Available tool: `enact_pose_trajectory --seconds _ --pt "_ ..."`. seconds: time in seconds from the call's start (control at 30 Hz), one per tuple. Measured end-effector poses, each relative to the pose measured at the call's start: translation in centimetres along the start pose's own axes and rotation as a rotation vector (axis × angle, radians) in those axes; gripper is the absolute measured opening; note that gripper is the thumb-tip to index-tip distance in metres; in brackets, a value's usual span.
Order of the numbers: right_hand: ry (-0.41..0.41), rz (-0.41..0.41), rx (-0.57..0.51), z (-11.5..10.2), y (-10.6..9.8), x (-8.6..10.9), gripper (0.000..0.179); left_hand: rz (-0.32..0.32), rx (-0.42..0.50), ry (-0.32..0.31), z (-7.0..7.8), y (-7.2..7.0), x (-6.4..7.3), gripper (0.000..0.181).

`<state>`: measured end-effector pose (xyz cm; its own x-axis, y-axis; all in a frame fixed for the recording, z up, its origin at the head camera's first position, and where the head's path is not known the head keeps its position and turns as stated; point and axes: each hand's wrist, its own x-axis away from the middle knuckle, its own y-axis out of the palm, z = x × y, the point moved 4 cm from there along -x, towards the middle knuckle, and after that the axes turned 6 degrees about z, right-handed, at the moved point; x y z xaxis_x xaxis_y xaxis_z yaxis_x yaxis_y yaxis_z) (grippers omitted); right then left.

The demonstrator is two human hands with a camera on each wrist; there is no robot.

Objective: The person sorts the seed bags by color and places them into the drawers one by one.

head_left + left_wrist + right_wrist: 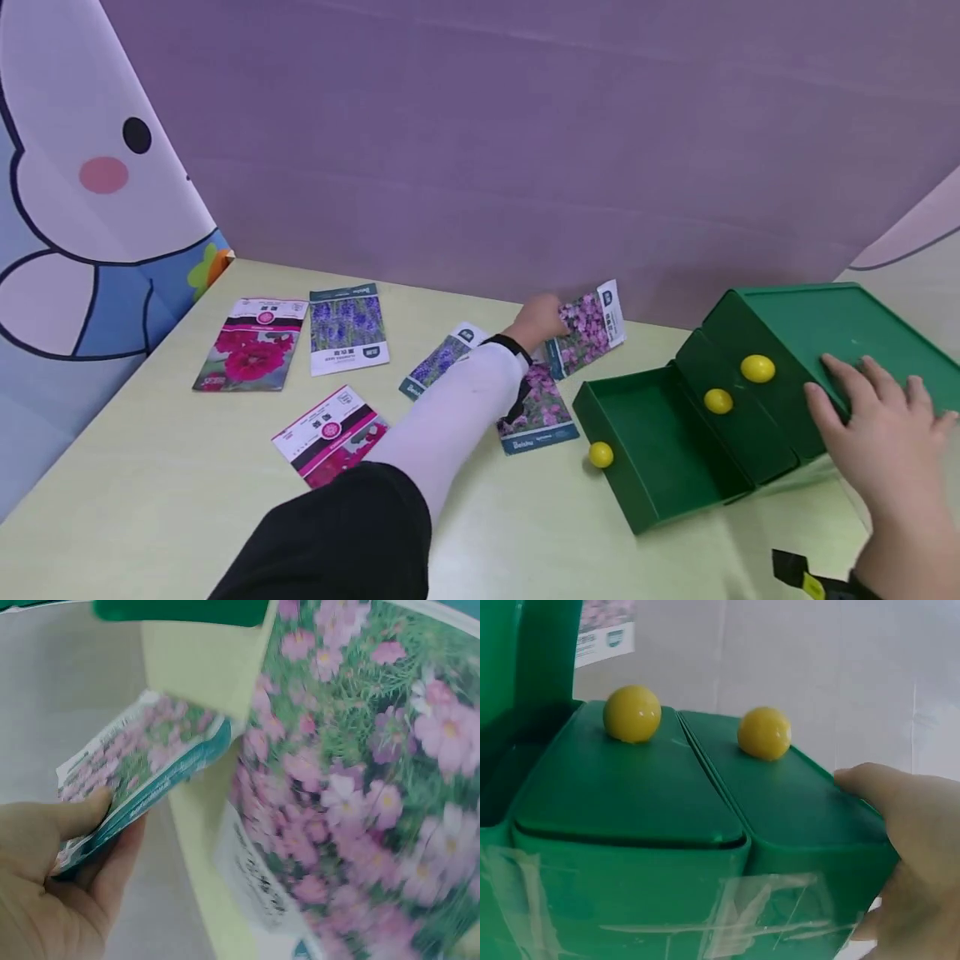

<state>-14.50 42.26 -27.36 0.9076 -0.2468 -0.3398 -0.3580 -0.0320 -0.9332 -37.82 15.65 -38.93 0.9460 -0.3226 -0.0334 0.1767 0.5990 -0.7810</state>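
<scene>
Head: the left hand grips one lifted packet; an open drawer lies right of its fingers. Five packets, left of or below them, presumably remain. Left wrist: packet pinched. Right wrist: right hand, unclenched, touches the cabinet; two drawers closed.

On the counter, two packets lie side by side at left, with a third packet before them. Two middle packets lie farther right; behind them, the left hand holds another packet. At right stands the drawer box, its pulled-out drawer reaching leftward.
</scene>
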Motion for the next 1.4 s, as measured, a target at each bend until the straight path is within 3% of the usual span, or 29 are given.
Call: enact_pose_trajectory --seconds 0.07,0.17,0.23,0.3,0.37,0.47,0.6,0.77,0.93,1.1,1.2,1.4 --pt "0.002 0.080 -0.032 -0.5 -0.6 0.3 0.065 0.035 0.008 -0.006 0.0 -1.2 0.3 0.029" --pt "0.001 0.264 -0.161 -2.1 -1.5 1.0 0.060 0.109 0.074 -0.031 -0.3 -3.1 0.8 0.039" --pt "-0.008 0.368 -0.302 -3.5 -1.7 1.7 0.056 0.159 0.163 -0.059 -0.6 -4.2 1.2 0.042" --pt "-0.009 0.406 -0.489 -5.1 -1.4 2.4 0.056 0.200 0.286 -0.086 -0.9 -5.1 1.9 0.043" --pt "0.014 0.367 -0.710 -6.6 -0.4 3.1 0.059 0.203 0.432 -0.116 -1.1 -5.5 3.0 0.043" --pt "0.108 0.239 -1.061 -8.8 1.5 4.0 0.064 0.163 0.662 -0.155 -1.3 -5.9 5.6 0.040" --pt "0.255 0.044 -1.329 -10.9 3.6 5.1 0.064 0.085 0.906 -0.181 -0.6 -6.2 10.0 0.036" --pt "0.266 -0.235 -1.471 -12.9 5.1 5.7 0.067 -0.022 1.092 -0.168 1.0 -5.9 14.6 0.038" --pt "0.313 -0.445 -1.456 -15.0 7.1 6.8 0.066 -0.095 1.177 -0.180 1.1 -4.5 18.6 0.040" --pt "0.418 -0.500 -1.431 -16.2 8.9 8.3 0.057 -0.119 1.151 -0.238 -0.5 -2.2 21.3 0.043" --pt "0.455 -0.514 -1.385 -16.5 9.5 8.8 0.057 -0.127 1.144 -0.277 -1.5 -1.3 22.1 0.043" --pt "0.491 -0.543 -1.344 -16.6 10.2 9.8 0.056 -0.153 1.143 -0.262 -2.4 -0.7 23.1 0.041"
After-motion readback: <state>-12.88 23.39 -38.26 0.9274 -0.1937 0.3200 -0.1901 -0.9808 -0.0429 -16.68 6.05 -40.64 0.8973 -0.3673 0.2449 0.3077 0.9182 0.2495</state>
